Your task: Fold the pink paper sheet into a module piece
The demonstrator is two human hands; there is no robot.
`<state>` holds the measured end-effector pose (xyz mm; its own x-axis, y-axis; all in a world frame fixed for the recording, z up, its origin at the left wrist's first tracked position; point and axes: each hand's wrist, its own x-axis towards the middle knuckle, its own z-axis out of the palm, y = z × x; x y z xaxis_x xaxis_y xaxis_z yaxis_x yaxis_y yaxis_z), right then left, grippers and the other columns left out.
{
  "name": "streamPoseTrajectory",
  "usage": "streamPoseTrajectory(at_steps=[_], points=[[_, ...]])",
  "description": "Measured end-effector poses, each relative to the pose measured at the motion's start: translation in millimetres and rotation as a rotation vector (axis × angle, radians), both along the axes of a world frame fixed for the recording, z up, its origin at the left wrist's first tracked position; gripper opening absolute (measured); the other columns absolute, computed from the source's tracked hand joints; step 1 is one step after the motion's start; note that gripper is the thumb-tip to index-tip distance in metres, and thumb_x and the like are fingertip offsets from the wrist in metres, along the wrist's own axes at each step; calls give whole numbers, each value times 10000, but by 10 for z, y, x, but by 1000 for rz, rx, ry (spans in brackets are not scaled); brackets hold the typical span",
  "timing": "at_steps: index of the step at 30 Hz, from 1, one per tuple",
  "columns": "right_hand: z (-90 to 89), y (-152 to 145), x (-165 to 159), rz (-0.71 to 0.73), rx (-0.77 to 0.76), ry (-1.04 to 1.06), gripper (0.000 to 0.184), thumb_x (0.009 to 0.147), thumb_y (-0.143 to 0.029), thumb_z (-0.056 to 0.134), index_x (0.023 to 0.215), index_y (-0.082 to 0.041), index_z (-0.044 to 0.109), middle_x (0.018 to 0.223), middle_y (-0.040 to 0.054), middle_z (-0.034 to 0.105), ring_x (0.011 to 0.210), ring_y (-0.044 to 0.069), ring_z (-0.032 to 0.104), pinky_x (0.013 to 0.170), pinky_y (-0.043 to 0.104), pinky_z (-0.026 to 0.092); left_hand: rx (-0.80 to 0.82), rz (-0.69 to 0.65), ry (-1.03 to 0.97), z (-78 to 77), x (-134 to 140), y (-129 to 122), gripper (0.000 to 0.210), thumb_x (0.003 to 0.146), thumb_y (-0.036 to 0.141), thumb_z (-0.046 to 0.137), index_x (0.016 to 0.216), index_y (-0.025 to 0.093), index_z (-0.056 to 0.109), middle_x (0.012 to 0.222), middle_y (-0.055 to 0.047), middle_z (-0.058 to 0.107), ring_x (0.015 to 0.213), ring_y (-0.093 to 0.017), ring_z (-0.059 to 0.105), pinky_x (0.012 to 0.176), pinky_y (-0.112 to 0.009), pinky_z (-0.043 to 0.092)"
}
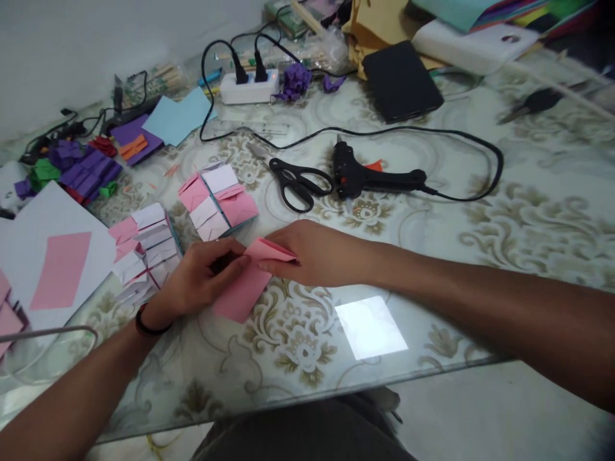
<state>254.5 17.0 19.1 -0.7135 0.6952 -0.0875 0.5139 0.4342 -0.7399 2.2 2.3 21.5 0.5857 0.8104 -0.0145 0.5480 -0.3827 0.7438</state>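
Between my two hands is a strip of pink paper [243, 298], its far end bent over into a fold. My left hand [199, 275] pinches the strip's left edge between thumb and fingers. On the right side of the fold, my right hand [298, 253] grips the paper with the thumb underneath it. Just beyond my left hand lie two folded pink-and-white paper blocks, one to the left [144, 253] and one farther back [218, 202]. A flat pink paper piece [61, 269] rests on a white sheet [24, 230] at the left.
Black scissors [300, 182] and a corded black glue gun [369, 169] lie beyond my hands. Behind them stand a white power strip [250, 86] and a black flat case [402, 80]. Purple folded papers [91, 169] and light blue sheets [180, 118] lie at the back left.
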Motion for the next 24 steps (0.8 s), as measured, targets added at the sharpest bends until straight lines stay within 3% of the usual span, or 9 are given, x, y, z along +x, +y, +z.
streamPoseTrajectory(at_steps=[14,24], points=[[4,-9,-13,-6,-10,-1,325,1003,-391,559,774,-164,523,663,-25,550,614,78,399,652,275,247,45,-26,-6,-2,15,7,251,1078,320,585,977,152,741,763,1,704,618,-79,545,568,-200,406],[7,-5,-13,-4,-22,-11,322,1007,-417,551,808,-164,555,708,-12,588,630,86,415,659,279,241,48,-21,-13,16,26,2,227,1067,291,588,992,153,752,775,-3,720,629,-82,555,562,-199,406]])
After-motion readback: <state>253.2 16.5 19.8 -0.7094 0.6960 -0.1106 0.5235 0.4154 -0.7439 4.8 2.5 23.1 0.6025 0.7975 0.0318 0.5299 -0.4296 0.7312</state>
